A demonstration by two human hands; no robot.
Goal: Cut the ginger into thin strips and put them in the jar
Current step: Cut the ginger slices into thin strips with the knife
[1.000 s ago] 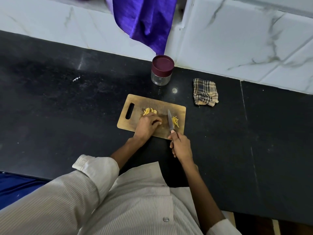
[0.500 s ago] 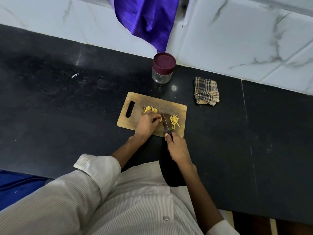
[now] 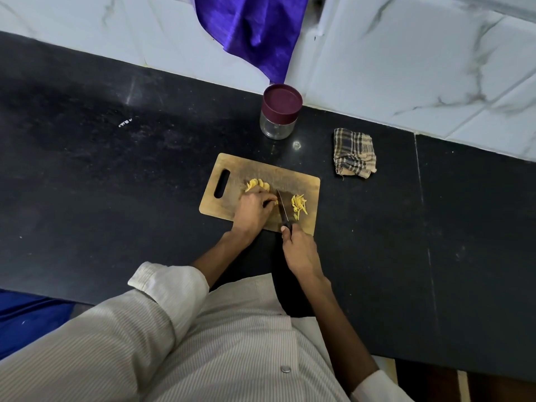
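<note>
A wooden cutting board [image 3: 229,198] lies on the black counter. On it, my left hand [image 3: 253,211] has its fingers curled down on a piece of ginger, mostly hidden under the fingertips. Yellow ginger slices [image 3: 257,185] lie just behind that hand. My right hand [image 3: 298,250] grips the handle of a knife [image 3: 282,206], whose blade rests on the board right beside my left fingertips. A small pile of thin ginger strips [image 3: 299,204] lies to the right of the blade. The glass jar [image 3: 280,114] with a maroon lid stands closed behind the board.
A folded checked cloth [image 3: 354,153] lies on the black counter [image 3: 116,184] to the right of the board. White marble tiles form the back wall, and a purple fabric [image 3: 252,30] hangs down above the jar.
The knife has shifted left from beside the strip pile to right against my left fingertips. My left hand stays on the ginger.
</note>
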